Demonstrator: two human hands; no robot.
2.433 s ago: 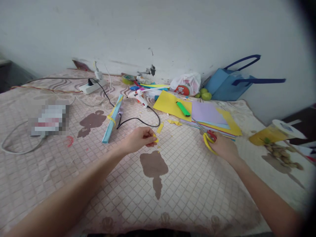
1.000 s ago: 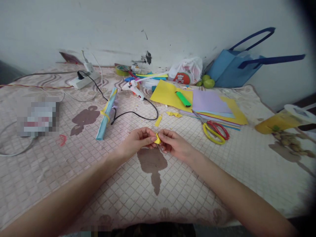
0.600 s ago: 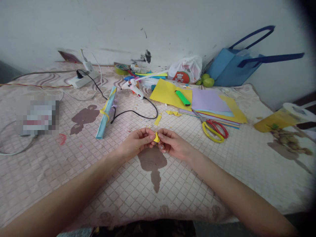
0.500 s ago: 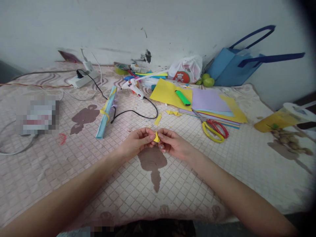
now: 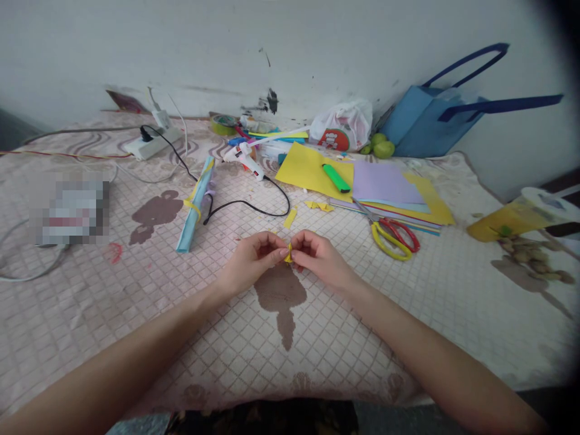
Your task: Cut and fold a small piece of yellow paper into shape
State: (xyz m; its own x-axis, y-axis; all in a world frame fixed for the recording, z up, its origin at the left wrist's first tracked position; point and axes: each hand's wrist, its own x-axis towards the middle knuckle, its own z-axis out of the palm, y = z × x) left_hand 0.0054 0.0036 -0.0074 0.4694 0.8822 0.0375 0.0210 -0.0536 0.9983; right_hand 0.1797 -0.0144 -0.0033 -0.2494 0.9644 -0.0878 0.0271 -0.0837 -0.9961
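Between my two hands is a small folded piece of yellow paper (image 5: 289, 254), pinched at its edges above the patterned tablecloth (image 5: 254, 338). My left hand (image 5: 258, 257) is closed on its left side with thumb and fingertips. From the right, my right hand (image 5: 317, 257) pinches the same piece, and the fingers hide part of it. Just beyond the hands lie a yellow paper strip (image 5: 290, 217) and some cut yellow paper pieces (image 5: 319, 206). A rolled light-blue paper (image 5: 194, 208) with a curled yellow strip rests to the left.
Scissors (image 5: 392, 237) lie to the right, beside stacked coloured paper (image 5: 387, 183) bearing a green marker (image 5: 336, 179). A white glue gun (image 5: 244, 161) trails a black cord to a power strip (image 5: 154, 144). A drink cup (image 5: 521, 214), a plastic bag (image 5: 342, 127) and a blue bag (image 5: 426, 124) stand farther off.
The yellow paper has turned between my fingers and now shows a narrower side. Both hands have shifted slightly, and the fingertips are closer together.
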